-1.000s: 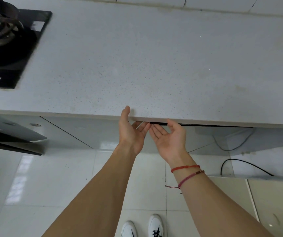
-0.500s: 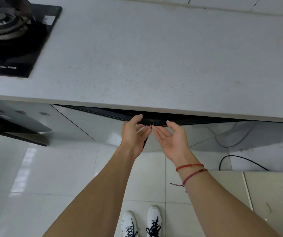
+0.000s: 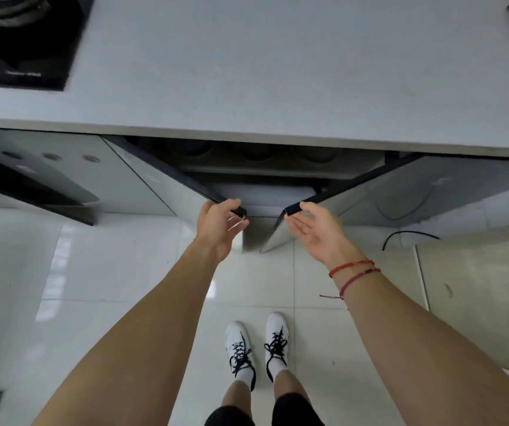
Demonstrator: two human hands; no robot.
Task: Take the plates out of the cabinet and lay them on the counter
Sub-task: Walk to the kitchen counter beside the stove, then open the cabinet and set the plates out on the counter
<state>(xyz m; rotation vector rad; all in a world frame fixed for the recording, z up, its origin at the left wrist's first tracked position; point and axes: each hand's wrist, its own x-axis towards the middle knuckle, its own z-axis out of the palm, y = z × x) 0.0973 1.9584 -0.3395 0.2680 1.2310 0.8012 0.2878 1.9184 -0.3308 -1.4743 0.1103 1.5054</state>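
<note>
Under the pale speckled counter (image 3: pixel 277 72) a two-door cabinet stands partly open. My left hand (image 3: pixel 219 224) grips the top corner of the left door (image 3: pixel 167 179). My right hand (image 3: pixel 314 230) has its fingertips hooked on the top corner of the right door (image 3: pixel 400 186), palm up and fingers spread. Between the doors I see a dark rack (image 3: pixel 262 158) holding round shapes, too dim to tell whether they are plates or bowls, and something white (image 3: pixel 262 193) below it.
A black gas hob (image 3: pixel 22 41) is set in the counter at far left. A further cabinet door (image 3: pixel 31 176) at left also stands open. A black cable (image 3: pixel 410 236) lies on the tiled floor at right. My white shoes (image 3: pixel 256 345) are below.
Both cabinet doors have swung outward toward me, pulled by my hands, which have moved apart. The inside of the cabinet has come into view.
</note>
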